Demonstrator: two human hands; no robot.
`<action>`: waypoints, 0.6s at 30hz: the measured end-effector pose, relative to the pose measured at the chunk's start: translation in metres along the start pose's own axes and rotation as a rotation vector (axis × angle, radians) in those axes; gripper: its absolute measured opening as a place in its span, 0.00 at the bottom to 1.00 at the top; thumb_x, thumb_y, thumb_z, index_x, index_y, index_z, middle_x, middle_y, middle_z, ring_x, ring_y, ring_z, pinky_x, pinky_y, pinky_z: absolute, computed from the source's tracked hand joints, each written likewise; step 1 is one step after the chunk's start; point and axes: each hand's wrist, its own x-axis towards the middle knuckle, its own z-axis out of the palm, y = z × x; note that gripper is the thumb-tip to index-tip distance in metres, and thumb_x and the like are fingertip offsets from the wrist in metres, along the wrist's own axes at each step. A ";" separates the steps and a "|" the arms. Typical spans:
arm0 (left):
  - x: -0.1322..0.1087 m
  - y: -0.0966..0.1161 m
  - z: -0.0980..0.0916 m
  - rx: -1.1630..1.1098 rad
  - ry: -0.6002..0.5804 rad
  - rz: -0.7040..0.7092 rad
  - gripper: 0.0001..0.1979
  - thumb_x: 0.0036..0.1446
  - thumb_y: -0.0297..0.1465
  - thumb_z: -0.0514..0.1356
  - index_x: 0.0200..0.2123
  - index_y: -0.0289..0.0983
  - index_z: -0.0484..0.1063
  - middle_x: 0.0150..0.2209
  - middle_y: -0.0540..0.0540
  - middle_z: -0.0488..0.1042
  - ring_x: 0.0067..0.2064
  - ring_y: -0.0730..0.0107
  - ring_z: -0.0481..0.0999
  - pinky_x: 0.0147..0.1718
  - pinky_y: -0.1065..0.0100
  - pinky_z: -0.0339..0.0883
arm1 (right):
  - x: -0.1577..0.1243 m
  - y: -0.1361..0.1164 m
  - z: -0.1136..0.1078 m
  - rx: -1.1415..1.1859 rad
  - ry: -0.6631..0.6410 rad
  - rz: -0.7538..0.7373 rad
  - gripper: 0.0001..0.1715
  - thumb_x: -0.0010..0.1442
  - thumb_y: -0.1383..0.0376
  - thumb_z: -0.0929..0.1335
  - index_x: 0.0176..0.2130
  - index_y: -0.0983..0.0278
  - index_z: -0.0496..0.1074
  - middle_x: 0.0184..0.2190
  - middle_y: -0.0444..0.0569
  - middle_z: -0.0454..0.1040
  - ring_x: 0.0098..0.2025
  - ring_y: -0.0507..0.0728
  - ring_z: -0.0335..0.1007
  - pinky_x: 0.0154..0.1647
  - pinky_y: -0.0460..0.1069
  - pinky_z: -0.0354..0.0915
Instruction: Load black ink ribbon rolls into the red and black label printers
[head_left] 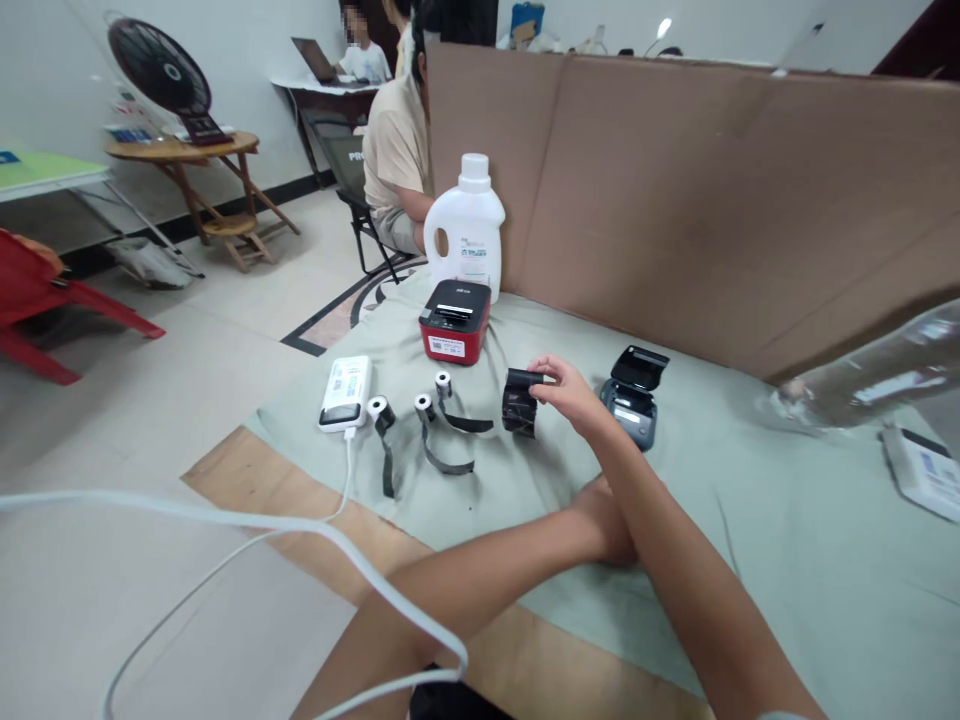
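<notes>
My right hand point(570, 392) reaches forward over the pale green cloth point(750, 560) and pinches a black paper roll point(520, 398) whose strip hangs down. Just right of it sits a small dark label printer point(634, 398) with its lid up. My left hand point(604, 520) lies low on the cloth, mostly hidden behind my right forearm, so its fingers do not show. Three small rolls point(420, 408) with dark loose strips lie left of the held roll. A red and black printer point(454, 320) stands behind them.
A white jug point(465, 228) stands against the brown cardboard wall point(712, 200). A white power bank point(345, 392) with a white cable point(225, 525) lies at the left. A clear plastic bottle point(877, 372) and a white device point(924, 468) are at the right. People sit behind; a fan stands on a round table.
</notes>
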 end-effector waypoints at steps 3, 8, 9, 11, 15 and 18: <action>-0.002 0.001 -0.005 0.051 -0.077 0.066 0.22 0.61 0.36 0.59 0.56 0.36 0.74 0.58 0.39 0.74 0.65 0.43 0.65 0.65 0.47 0.55 | -0.023 0.000 -0.025 0.088 0.048 -0.023 0.20 0.45 0.60 0.73 0.38 0.61 0.68 0.32 0.43 0.74 0.30 0.51 0.64 0.31 0.47 0.58; -0.005 0.007 -0.025 0.131 -0.073 0.149 0.16 0.63 0.33 0.53 0.47 0.37 0.78 0.46 0.40 0.80 0.52 0.57 0.75 0.55 0.53 0.63 | -0.057 0.003 -0.068 0.136 0.128 -0.084 0.22 0.49 0.56 0.75 0.40 0.60 0.68 0.33 0.44 0.75 0.33 0.53 0.68 0.34 0.48 0.60; -0.006 0.009 -0.031 0.142 -0.026 0.183 0.15 0.63 0.32 0.53 0.45 0.38 0.78 0.42 0.42 0.81 0.47 0.60 0.77 0.51 0.56 0.65 | -0.063 0.004 -0.077 0.142 0.136 -0.099 0.22 0.49 0.56 0.75 0.41 0.59 0.67 0.34 0.44 0.75 0.33 0.53 0.69 0.34 0.48 0.61; -0.004 0.011 -0.049 0.160 0.136 0.203 0.13 0.62 0.32 0.54 0.41 0.40 0.79 0.36 0.45 0.81 0.41 0.63 0.77 0.46 0.59 0.66 | -0.073 0.006 -0.095 0.146 0.136 -0.124 0.23 0.50 0.54 0.75 0.41 0.59 0.66 0.35 0.45 0.75 0.34 0.54 0.70 0.34 0.49 0.62; 0.008 0.009 -0.102 0.207 0.664 -0.055 0.11 0.64 0.33 0.56 0.44 0.40 0.77 0.42 0.42 0.79 0.46 0.62 0.76 0.50 0.59 0.66 | -0.087 0.005 -0.121 0.154 0.066 -0.168 0.24 0.52 0.53 0.76 0.42 0.59 0.65 0.40 0.47 0.75 0.38 0.55 0.72 0.36 0.49 0.65; 0.024 0.001 -0.136 0.194 0.723 -0.220 0.18 0.63 0.38 0.61 0.54 0.37 0.73 0.49 0.40 0.78 0.52 0.60 0.75 0.53 0.59 0.66 | -0.090 0.003 -0.132 0.185 0.006 -0.209 0.21 0.54 0.55 0.75 0.42 0.59 0.66 0.44 0.48 0.74 0.41 0.55 0.72 0.39 0.48 0.66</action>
